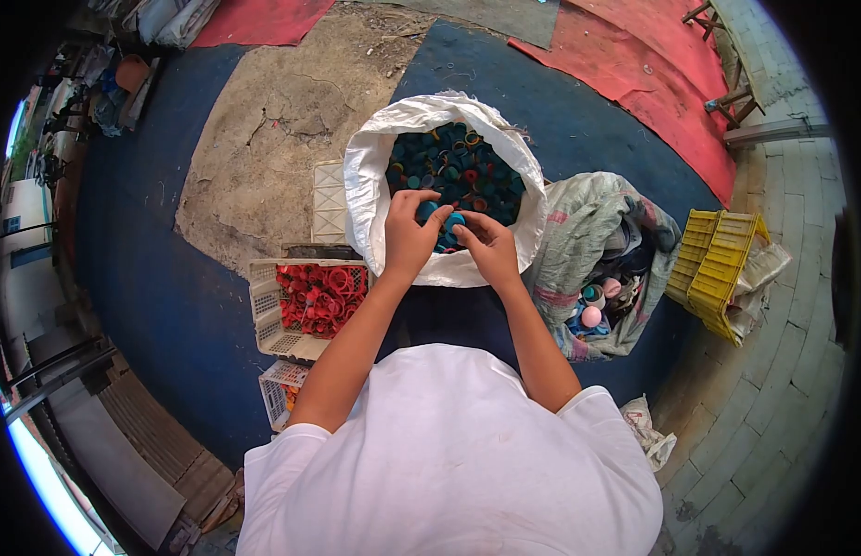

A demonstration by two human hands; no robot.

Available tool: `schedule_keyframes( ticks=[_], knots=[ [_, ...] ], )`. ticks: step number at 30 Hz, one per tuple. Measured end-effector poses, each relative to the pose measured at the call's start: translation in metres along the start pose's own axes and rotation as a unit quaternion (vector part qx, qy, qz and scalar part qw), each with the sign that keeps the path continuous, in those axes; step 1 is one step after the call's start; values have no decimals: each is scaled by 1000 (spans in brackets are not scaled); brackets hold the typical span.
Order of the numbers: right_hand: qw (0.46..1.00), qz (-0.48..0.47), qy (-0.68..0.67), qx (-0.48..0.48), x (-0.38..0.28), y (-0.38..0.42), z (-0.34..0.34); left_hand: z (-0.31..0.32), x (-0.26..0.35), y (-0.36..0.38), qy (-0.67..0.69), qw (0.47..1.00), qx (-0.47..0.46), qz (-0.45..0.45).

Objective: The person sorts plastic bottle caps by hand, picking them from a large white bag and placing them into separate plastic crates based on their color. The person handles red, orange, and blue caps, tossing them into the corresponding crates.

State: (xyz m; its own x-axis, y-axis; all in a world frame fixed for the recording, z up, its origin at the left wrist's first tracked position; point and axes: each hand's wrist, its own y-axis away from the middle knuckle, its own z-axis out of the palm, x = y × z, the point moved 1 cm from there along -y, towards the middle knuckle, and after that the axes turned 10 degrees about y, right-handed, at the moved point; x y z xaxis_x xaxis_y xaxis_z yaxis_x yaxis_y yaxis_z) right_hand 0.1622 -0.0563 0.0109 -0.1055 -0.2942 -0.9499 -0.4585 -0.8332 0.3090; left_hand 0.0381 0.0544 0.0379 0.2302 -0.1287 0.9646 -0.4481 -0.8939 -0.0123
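A white woven sack (367, 176) stands open in front of me, filled with several dark blue and teal bottle caps (463, 167), with a few red ones mixed in. My left hand (407, 236) and my right hand (489, 246) meet over the sack's near rim. Together they pinch a blue cap (453, 222) between the fingertips. My bare forearms reach forward from a white T-shirt.
A white plastic basket (264, 310) holding red caps and rings sits at my left, a second basket (280, 389) below it. A patterned sack (588, 222) with mixed caps lies at the right, yellow crates (718, 264) beyond it. Blue and red mats cover the ground.
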Motion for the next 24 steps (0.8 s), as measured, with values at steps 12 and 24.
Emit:
schedule_keyframes(
  ticks=[12,24],
  knots=[
    [981,-166,103,-19,-41,22,21,9,-28,19,668,660,46,-339],
    [961,-152,227,54,-29,-62,0,-25,-6,57,800,532,68,-270]
  ],
)
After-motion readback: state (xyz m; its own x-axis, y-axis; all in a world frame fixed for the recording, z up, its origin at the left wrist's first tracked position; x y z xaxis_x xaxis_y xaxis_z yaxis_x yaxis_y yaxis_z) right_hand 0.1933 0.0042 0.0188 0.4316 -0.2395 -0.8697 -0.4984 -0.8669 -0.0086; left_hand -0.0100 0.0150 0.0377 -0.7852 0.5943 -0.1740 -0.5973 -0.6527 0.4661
